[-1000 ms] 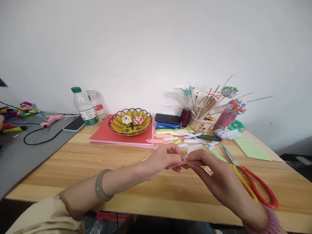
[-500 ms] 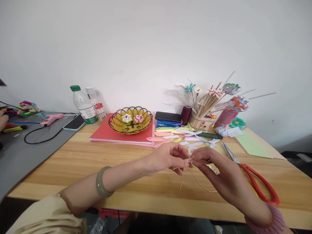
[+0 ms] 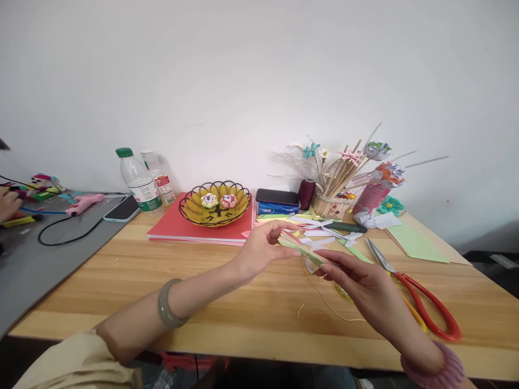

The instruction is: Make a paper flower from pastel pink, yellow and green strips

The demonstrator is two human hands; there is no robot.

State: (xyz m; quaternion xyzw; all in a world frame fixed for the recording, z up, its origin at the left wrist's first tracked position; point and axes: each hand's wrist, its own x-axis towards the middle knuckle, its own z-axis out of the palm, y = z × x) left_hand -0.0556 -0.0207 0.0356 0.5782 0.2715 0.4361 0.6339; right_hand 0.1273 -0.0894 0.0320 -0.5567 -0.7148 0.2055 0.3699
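Note:
Both hands pinch one thin bundle of folded coloured paper point(image 3: 312, 256), green on the near face with pink and pale layers behind, held above the table. My left hand point(image 3: 270, 246) grips its left end between thumb and fingers. At its right end, my right hand point(image 3: 351, 273) is closed on the bundle. A pale thread point(image 3: 324, 299) hangs from near the bundle's middle and trails onto the wood below. Behind the hands lie several cut paper strips point(image 3: 320, 233). Red-handled scissors point(image 3: 421, 302) rest just right of my right hand.
A yellow woven basket point(image 3: 190, 208) with two paper flowers stands on red paper point(image 3: 162, 227). Behind are a dark thread spool point(image 3: 306, 193), a blue pack point(image 3: 278, 208) and a flower holder point(image 3: 334, 205). Bottles point(image 3: 140, 186), a phone point(image 3: 121, 209) and another person's hand point(image 3: 8, 204) are left.
The paper bundle has turned so its green face and layered edges now show. My left hand has shifted slightly left and up; my right hand has rotated around its end.

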